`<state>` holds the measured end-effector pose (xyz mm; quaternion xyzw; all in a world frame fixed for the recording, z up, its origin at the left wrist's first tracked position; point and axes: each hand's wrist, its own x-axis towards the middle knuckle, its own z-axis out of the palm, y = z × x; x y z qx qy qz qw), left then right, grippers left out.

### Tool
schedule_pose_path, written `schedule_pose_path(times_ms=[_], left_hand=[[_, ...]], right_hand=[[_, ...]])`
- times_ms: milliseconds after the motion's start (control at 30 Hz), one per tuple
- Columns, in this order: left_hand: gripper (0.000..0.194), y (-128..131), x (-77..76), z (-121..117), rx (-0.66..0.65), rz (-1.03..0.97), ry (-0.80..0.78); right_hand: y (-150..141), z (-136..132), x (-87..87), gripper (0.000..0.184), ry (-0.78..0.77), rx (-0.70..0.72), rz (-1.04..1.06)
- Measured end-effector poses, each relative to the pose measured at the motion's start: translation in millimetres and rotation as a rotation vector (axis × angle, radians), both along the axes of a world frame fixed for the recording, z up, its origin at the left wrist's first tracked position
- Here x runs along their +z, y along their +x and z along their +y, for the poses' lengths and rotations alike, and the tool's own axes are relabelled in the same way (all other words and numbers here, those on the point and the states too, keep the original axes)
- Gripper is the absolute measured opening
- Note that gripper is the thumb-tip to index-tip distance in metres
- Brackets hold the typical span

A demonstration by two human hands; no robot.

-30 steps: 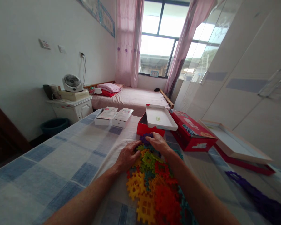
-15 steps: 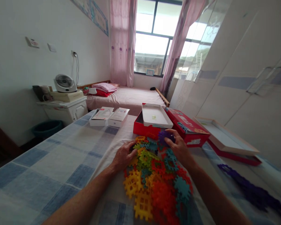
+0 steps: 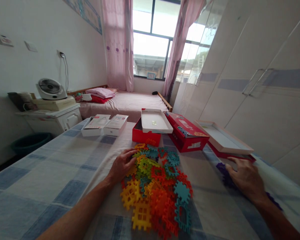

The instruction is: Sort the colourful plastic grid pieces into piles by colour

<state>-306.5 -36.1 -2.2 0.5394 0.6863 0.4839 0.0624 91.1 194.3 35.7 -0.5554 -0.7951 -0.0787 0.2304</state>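
A pile of interlocking plastic building pieces [image 3: 158, 173] in yellow, green, orange, red and teal lies in front of me. At its left edge rests my left hand [image 3: 122, 166], fingers and thumb apart, touching the yellow and green pieces. My right hand [image 3: 247, 178] is far to the right, low over a row of purple building pieces [image 3: 226, 175]. Its thumb and forefinger are apart at the row's upper end, with no piece visible between them. The palm hides the middle of the row, and its lower end shows beyond the wrist.
Behind the pile stands a red box [image 3: 146, 137] with a white lid [image 3: 155, 125] across it. A closed red box [image 3: 187, 133] and a shallow open tray [image 3: 225, 138] stand to its right. White cartons [image 3: 116, 126] sit at the back left on the checked tablecloth [image 3: 52, 176].
My right hand has gone from the top of the pile, where it held a purple piece, to the purple row at right. My left hand stays at the pile. The view has turned rightward.
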Motion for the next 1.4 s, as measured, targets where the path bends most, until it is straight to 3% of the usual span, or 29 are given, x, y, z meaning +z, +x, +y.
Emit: schedule_pose_path(times_ms=[100, 200, 300, 400, 533, 667, 833, 1067, 1133, 1233, 1333, 1400], left_hand=[[0.028, -0.1, -0.7, -0.3, -0.016, -0.039, 0.017], [0.022, -0.1, -0.4, -1.5, -0.019, -0.055, 0.009], [0.022, 0.2, 1.8, -2.7, -0.019, -0.084, 0.009], [0.026, -0.1, 2.4, -2.2, -0.024, -0.160, 0.019], [0.023, -3.3, -3.2, 0.8, 0.071, -0.251, 0.078], [0.017, -6.9, -7.8, 2.0, 0.223, -0.089, 0.052], [0.019, -6.2, -6.4, 0.4, 0.191, 0.012, -0.029], [0.010, -3.8, -3.9, 0.3, 0.215, -0.009, -0.067], [0.007, -3.2, -3.2, 1.1, 0.233, -0.075, -0.053], [0.013, -1.9, 1.1, 1.3, 0.210, -0.246, 0.031], [0.021, 0.4, 9.2, -0.4, 0.169, -0.418, 0.179], [0.024, 2.9, 14.6, -2.3, 0.128, -0.522, 0.235]], right_hand=[[-63.6, -33.6, 14.1, 0.035, -0.201, 0.277, 0.166], [-133.1, -65.4, 18.6, 0.031, -0.408, 0.617, 0.151], [-185.1, -85.5, 13.5, 0.028, -0.402, 0.667, 0.027], [-213.9, -92.6, 6.0, 0.022, -0.386, 0.617, -0.081], [-228.9, -90.6, -0.8, 0.020, -0.375, 0.561, -0.105], [-235.7, -87.2, -5.6, 0.028, -0.341, 0.515, -0.097], [-239.6, -90.9, -7.3, 0.019, -0.307, 0.510, -0.122], [-213.0, -86.6, 20.5, 0.028, -0.283, 0.407, 0.054], [-206.7, -82.5, 30.3, 0.030, -0.295, 0.441, 0.195], [-210.0, -85.5, 38.4, 0.027, -0.483, 0.608, 0.442], [-228.3, -100.8, 37.7, 0.024, -0.672, 0.819, 0.586], [-243.8, -112.7, 34.6, 0.021, -0.695, 0.910, 0.604]])
